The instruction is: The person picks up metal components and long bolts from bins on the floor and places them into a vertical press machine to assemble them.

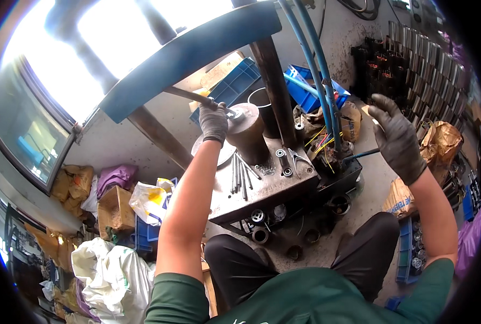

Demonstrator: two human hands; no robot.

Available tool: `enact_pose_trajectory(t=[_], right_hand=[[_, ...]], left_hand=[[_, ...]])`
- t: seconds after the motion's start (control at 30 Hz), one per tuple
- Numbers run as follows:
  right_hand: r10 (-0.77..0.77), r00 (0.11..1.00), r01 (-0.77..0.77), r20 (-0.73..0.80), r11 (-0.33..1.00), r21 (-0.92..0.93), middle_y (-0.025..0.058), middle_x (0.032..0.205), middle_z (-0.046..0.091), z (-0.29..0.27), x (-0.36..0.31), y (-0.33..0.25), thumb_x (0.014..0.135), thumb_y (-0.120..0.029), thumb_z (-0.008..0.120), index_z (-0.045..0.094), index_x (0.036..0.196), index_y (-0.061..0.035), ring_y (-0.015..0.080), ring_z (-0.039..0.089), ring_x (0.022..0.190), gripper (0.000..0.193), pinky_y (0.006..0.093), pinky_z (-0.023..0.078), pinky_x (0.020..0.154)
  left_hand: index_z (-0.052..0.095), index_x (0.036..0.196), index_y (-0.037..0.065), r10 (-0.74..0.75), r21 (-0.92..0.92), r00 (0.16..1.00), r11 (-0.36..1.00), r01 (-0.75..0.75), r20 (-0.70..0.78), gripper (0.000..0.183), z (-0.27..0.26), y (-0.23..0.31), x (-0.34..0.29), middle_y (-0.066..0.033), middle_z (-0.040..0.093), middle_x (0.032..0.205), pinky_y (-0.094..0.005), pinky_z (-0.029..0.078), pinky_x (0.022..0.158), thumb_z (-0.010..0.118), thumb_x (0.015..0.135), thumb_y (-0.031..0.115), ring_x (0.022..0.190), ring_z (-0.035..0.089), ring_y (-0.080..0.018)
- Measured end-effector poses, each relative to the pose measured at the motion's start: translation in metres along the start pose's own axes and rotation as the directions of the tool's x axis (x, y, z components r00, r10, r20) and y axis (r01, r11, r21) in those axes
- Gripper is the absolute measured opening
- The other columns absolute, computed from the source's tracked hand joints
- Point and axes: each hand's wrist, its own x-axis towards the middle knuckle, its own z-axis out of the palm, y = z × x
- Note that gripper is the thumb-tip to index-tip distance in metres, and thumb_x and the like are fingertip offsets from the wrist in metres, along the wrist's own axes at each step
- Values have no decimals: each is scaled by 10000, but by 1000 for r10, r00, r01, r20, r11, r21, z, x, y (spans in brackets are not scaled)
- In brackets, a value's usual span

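My left hand, in a dark grey glove, is closed around a metal rod that slants down from under the blue press beam. Just below it stands a thick metal cylinder on the press table. My right hand, gloved too, is raised with fingers apart, beside the end of a thin dark lever. Whether its palm touches the lever is unclear. Several slim steel rods lie on the table, near a bearing and pliers.
Two blue hoses run down to a pump with loose wires. Shiny metal tubes are stacked at the back right. Blue crates, a cardboard box and white sacks stand around. Metal rings lie beneath the table, before my knees.
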Motion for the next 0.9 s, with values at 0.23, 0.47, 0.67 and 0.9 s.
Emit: enact_pose_trajectory(t=[0.23,0.47,0.67,0.9], right_hand=[[188,979,-171,82,968,-182,167,1146,708,44,78,23,901,-81,668,695,1189,-47,345,708,1026,292,416,588,908],[155,985,-137,72,969,-205,165,958,693,42,73,24,894,-89,657,690,984,-37,375,691,879,109,452,577,803],[216,964,-179,155,958,-224,151,930,697,35,73,16,923,-199,656,693,980,-57,350,701,894,157,466,579,830],[176,974,-161,143,981,-107,166,894,683,14,49,8,907,-192,696,700,959,-26,352,696,826,173,439,581,764]], left_hand=[[548,1228,18,-55,123,998,991,54,6,378,-10,-4,14,-143,697,980,-402,569,879,756,920,85,958,700,-286],[543,1258,8,-73,184,994,981,57,81,403,-9,6,21,-149,704,1003,-389,588,862,750,921,84,952,714,-276],[548,1285,9,-44,256,974,966,-15,220,420,-12,17,30,-113,659,965,-376,574,809,756,926,71,871,667,-235],[617,1213,17,39,367,949,917,-159,313,374,0,40,29,-123,714,950,-369,565,820,788,886,80,884,691,-251]])
